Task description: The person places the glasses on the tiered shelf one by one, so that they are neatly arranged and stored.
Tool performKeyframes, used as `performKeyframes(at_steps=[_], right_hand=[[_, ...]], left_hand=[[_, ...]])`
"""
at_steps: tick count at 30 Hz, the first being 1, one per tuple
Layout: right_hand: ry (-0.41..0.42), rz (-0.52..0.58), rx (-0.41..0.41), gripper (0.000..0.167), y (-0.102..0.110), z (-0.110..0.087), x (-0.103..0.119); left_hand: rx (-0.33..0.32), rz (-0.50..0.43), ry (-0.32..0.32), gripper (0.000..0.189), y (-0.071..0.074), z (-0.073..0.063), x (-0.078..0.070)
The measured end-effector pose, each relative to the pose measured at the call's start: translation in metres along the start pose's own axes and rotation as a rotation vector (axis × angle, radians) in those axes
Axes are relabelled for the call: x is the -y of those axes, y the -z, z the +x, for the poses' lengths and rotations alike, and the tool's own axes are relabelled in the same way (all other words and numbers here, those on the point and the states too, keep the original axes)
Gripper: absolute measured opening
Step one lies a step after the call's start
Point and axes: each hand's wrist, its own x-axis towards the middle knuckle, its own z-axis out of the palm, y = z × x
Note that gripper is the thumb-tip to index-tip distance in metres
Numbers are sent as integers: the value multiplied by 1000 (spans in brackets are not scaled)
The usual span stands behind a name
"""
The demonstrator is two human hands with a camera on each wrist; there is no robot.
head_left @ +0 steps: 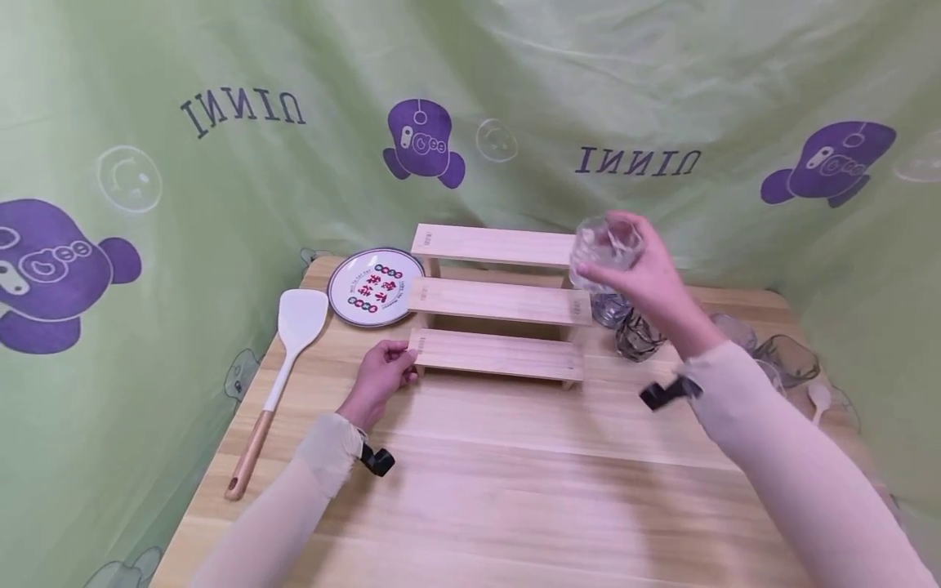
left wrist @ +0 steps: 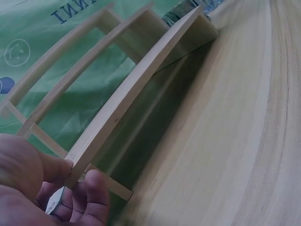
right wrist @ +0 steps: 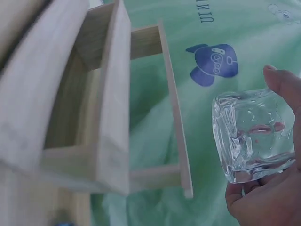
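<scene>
A three-step wooden shelf stands in the middle of the table, its boards rising toward the back. My left hand pinches the left end of the lowest board; in the left wrist view the thumb lies on top with fingers curled beneath. Raised at the right end of the top board, my right hand grips a clear glass cup. The right wrist view shows this thick-walled glass held between thumb and fingers, beside the shelf's boards.
Left of the shelf lie a round plate with red lettering and a white spatula with a wooden handle. Several glasses stand behind and beside my right arm, with a white spoon at the far right. A green curtain hangs behind.
</scene>
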Motion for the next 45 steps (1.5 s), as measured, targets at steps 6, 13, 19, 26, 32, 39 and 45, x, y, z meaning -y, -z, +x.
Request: performKeyframes(at_steps=[6,13,19,26,32,39,45], right_hand=[[64,57,71,94,-52,66,24],[68,162,127,93,-126,106,50],[65,138,180,93,-165,117,63],[40,78,187,92,-178,121,60],[27,65,183,93,-181,124,54],[57,7,174,117,-178,123,46],[128,16,228,133,-158,104,36]], left_hand=[[11,-2,-25,34,3,1,1],[14,-16,-53,33,7,-4,4],[22,-35,-54,32,9,-2,6],[31,-36,-54,30,9,-3,4],[34,-47,-59,29,10,-3,5],[27,-49,-66,29,10,-3,5],[23,-35,-67,29,11,-6,4]])
